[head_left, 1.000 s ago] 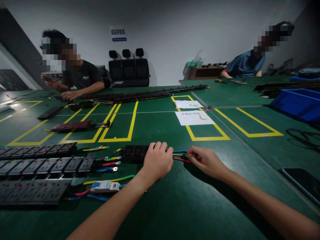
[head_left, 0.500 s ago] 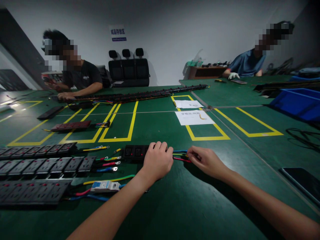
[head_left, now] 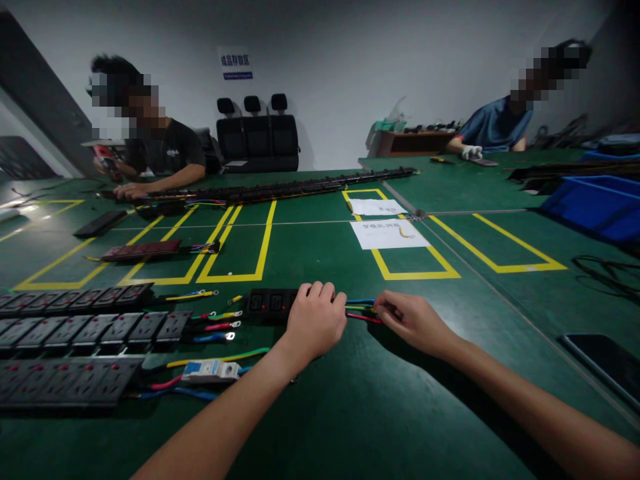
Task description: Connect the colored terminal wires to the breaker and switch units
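My left hand point(head_left: 316, 320) is wrapped over the right end of a short black socket strip point(head_left: 273, 303) lying on the green table. Blue, yellow-green and red wires point(head_left: 361, 308) come out of that end. My right hand point(head_left: 407, 320) pinches these wires near their tips, which its fingers hide. Left of the strip lie several longer black socket strips point(head_left: 115, 331) with ring terminals point(head_left: 230, 335) on their leads. A white circuit breaker point(head_left: 210, 371) sits on the wires of the nearest one, beside my left forearm.
Yellow tape outlines point(head_left: 423, 275) mark the table point(head_left: 320, 250), with paper sheets point(head_left: 390, 235) on one. Long black strips point(head_left: 280, 190) lie across the back. A blue bin point(head_left: 595, 207) and a phone point(head_left: 600, 367) are at right. Two people point(head_left: 175, 153) work across the table.
My hands stay in place on the strip and wires. Across the table, the left person's raised hand with a red-and-black tool has shifted, and the right person's gloved hand has moved slightly right.
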Demonstrator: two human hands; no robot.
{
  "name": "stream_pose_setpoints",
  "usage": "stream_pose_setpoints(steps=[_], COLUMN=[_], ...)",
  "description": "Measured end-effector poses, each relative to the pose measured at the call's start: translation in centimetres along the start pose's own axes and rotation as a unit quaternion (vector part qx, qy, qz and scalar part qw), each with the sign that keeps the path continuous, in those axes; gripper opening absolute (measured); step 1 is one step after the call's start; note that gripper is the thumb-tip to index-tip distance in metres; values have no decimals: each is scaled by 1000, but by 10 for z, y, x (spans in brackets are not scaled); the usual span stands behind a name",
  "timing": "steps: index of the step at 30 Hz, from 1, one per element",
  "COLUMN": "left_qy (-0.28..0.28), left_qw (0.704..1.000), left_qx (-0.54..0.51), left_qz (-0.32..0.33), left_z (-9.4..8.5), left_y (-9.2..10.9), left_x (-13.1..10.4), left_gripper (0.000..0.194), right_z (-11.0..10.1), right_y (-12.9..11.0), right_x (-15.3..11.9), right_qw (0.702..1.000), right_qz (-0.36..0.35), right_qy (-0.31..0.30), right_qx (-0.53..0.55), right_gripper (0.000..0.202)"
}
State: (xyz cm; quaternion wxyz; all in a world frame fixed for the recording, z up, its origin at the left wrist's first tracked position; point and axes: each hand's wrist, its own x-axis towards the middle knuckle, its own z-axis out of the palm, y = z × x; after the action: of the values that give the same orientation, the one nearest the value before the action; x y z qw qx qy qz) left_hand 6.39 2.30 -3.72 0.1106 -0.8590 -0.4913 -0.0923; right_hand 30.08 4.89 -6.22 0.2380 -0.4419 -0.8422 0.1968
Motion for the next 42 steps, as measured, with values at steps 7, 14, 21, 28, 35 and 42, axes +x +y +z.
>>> stream_pose_setpoints(steps=[7,14,21,28,35,42], left_qy=[1,1,8,11,4,5], left_qw=[1000,1000,1000,1000,1000,1000], left_qx=[-1,-4,3,8,5,0], left_qz=[1,0,1,3,3,3], left_z=[1,0,3,3,2,1], left_y=[0,0,-1,-1,-1,-1], left_x=[-1,0,0,0,0,0], left_gripper=[22,23,23,21,22,23], right_z=[-1,1,1,1,2,1], right_y=[0,2,3,3,4,2], right_x=[0,0,0,0,0,0], right_qw=[1000,1000,1000,1000,1000,1000], right_qz=[-1,-7,-1,0,-2,0], right_qy=[4,4,0,-3,2,3], right_qx=[-5,-5,-6,-9,-6,-1], right_gripper=[21,20,18,18,18,19])
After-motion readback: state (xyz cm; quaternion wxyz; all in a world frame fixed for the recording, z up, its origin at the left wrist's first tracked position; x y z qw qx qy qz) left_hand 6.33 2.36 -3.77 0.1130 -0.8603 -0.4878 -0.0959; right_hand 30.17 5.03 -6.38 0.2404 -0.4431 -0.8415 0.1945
